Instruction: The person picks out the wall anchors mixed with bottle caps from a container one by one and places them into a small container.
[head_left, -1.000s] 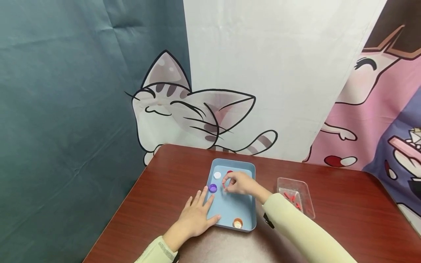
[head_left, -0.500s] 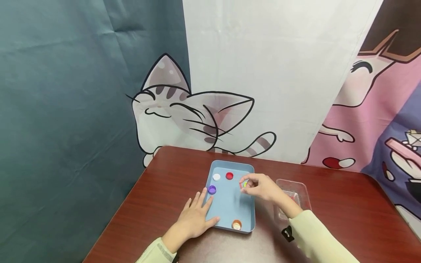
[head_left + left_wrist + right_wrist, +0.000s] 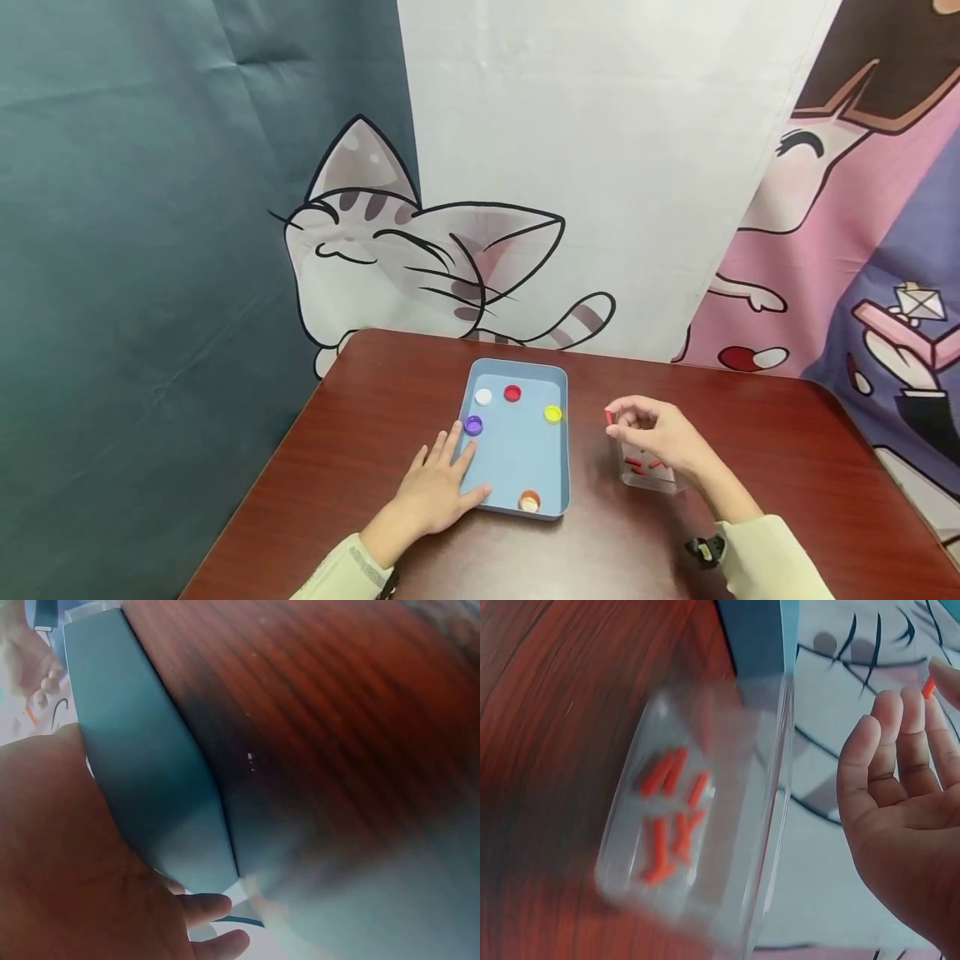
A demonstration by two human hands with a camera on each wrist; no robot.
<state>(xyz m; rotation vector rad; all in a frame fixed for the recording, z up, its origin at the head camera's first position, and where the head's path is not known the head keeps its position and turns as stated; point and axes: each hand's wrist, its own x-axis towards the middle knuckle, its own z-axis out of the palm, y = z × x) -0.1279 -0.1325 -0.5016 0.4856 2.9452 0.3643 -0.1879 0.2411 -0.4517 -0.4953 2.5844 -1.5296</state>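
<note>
Thumb and index finger of my right hand (image 3: 660,429) pinch a small red stick (image 3: 610,417). That hand is above the left side of a clear plastic box (image 3: 648,485), covering part of it in the head view. Several more red sticks (image 3: 658,844) lie inside the box in the right wrist view. My left hand (image 3: 433,490) rests with spread fingers along the near left edge of a light blue tray (image 3: 517,458). In the tray lie a white cap (image 3: 483,397), a red cap (image 3: 512,392), a yellow cap (image 3: 552,414), a purple cap (image 3: 473,425) and an orange cap (image 3: 529,501).
A dark red-brown wooden table (image 3: 780,450) carries the tray and the box, with a strip of tabletop between them. Behind it hangs a cloth backdrop (image 3: 600,167) with cartoon figures. A black strap (image 3: 705,552) circles the right wrist.
My right hand has moved right with the red stick, from over the tray, past the yellow cap, to the clear box. The yellow cap is now uncovered. The left hand stays on the tray's edge.
</note>
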